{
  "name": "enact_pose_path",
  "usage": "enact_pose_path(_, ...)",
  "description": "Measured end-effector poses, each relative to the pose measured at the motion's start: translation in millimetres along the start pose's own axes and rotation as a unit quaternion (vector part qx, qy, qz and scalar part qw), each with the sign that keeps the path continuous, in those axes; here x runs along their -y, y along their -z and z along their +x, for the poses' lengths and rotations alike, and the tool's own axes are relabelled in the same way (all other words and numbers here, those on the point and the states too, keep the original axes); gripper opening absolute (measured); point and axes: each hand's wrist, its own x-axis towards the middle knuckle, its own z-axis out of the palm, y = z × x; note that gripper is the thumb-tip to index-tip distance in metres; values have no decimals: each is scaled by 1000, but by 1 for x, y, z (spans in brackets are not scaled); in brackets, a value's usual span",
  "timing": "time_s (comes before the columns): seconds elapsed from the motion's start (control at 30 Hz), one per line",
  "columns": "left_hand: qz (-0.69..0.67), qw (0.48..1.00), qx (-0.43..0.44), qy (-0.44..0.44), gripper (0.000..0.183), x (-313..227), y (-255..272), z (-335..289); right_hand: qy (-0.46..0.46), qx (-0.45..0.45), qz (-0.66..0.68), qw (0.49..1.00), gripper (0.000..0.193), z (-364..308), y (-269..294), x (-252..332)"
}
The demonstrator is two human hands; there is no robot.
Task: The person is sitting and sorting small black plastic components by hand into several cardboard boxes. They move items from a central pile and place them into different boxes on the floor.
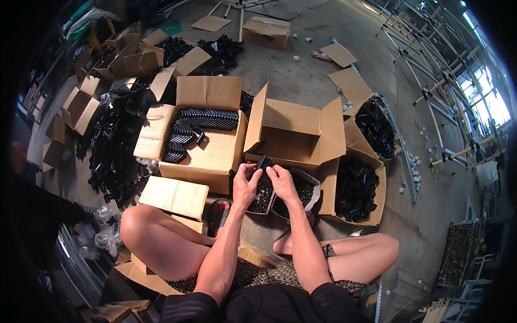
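Sits low among cartons on a grey floor, with knees spread and both forearms reaching forward. Holds a slim black part in the left hand, with thumb and fingers bent narrowly around it. Rests the right hand close at the part's right side, with fingertips drawn together (cannot tell whether pinching the part or something smaller). Holds the part up by the near-left corner of an open carton, above two small bins filled with small dark pieces.

Has another open carton just to the left: lined with ranked black parts along its far edge, stepped down its left edge in rows, with bare cardboard toward its near-right corner. To the right, near the bins: a deep carton heaped with loose black parts (tangled, unlike the ranks).

Toward the floor's left edge: a long dark heap of similar pieces. Toward its right edge: scattered white balls beside a long grey bar, with a frame of poles beyond.
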Motion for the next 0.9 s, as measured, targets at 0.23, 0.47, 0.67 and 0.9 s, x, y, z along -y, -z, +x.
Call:
enact_pose_path(0.23, -20, 1000, 12, 6, 29, 12, -4, 3, 92, -57, 200, 974, 31, -3, -13, -14)
enact_pose_path(0.47, -18, 1000, 18, 11, 29, 6, -4, 1, 53, -38, 198, 978, 19, -3, -4, -11)
enact_pose_path(0.67, -16, 1000, 11, 2, 29, 11, -4, 1, -2, -10, 140, 990, 18, -4, 4, -4)
enact_pose_path(0.9, -38, 999, 31, 14, 26, 11, -1, 2, 7, -19, 84, 996, 23, -6, 9, 0)
